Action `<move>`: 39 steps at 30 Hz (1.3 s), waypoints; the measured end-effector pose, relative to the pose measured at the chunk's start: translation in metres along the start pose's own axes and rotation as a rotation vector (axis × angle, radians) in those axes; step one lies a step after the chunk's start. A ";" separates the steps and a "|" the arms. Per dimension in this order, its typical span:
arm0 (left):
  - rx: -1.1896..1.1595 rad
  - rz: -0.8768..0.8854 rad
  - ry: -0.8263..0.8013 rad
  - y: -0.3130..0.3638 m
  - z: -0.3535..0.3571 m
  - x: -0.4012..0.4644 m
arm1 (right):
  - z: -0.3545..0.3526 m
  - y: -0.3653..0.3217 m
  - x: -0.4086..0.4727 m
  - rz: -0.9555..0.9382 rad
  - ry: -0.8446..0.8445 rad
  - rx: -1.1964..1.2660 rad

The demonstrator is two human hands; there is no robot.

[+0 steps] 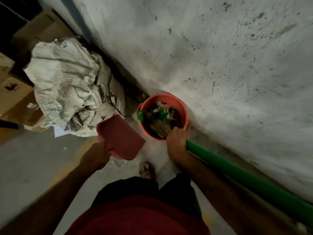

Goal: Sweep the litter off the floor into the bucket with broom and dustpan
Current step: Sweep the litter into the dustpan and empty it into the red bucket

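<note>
The right hand (176, 141) curls round the green broom (237, 175) at centre, bristles down inside the orange bucket (183, 109) among litter (160, 111). The left hand (96, 156) grips the pink dustpan (120, 138), lower centre-left, just beside the bucket; a crumpled sack (71, 85) lies at left

white sack (67, 82) | cardboard boxes (15, 99) behind | stained wall (220, 56)

head cam | tilted, looks steeply down from above | close over bucket (163, 117) at frame centre | floor (25, 167) lower left
</note>
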State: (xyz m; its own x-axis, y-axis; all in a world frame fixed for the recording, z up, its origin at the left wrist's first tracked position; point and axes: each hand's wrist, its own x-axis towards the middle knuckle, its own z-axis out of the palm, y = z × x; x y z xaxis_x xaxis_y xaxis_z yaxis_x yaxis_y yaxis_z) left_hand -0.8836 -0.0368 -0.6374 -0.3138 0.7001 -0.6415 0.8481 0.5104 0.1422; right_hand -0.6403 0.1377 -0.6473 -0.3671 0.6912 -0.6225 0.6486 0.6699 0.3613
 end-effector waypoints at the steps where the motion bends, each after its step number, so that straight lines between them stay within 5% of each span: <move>1: -0.018 -0.006 0.007 0.004 -0.001 -0.005 | 0.001 -0.008 0.013 -0.014 -0.002 -0.043; 6: -0.131 -0.069 0.088 0.018 -0.004 -0.022 | 0.013 -0.029 0.053 0.007 -0.007 -0.137; 16: -0.163 -0.065 0.108 0.033 0.001 -0.023 | 0.025 0.073 0.034 0.179 0.003 0.105; 23: -0.152 -0.109 0.074 0.089 -0.003 -0.022 | 0.034 0.155 -0.053 0.125 0.350 0.360; 26: -0.201 -0.157 0.061 0.119 0.005 -0.028 | 0.051 0.196 -0.090 0.060 0.167 0.437; 31: -0.187 -0.204 0.025 0.161 0.024 -0.040 | 0.081 0.252 -0.126 -0.082 0.115 0.628; 39: -0.316 -0.354 0.253 0.217 0.060 -0.085 | 0.093 0.268 -0.117 -0.296 0.096 0.816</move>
State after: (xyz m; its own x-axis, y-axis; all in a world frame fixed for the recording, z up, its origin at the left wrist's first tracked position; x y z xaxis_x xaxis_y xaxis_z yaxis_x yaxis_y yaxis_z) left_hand -0.6473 -0.0160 -0.5973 -0.6834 0.5363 -0.4954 0.5142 0.8353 0.1948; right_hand -0.3617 0.2111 -0.5427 -0.6268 0.5639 -0.5376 0.7791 0.4479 -0.4386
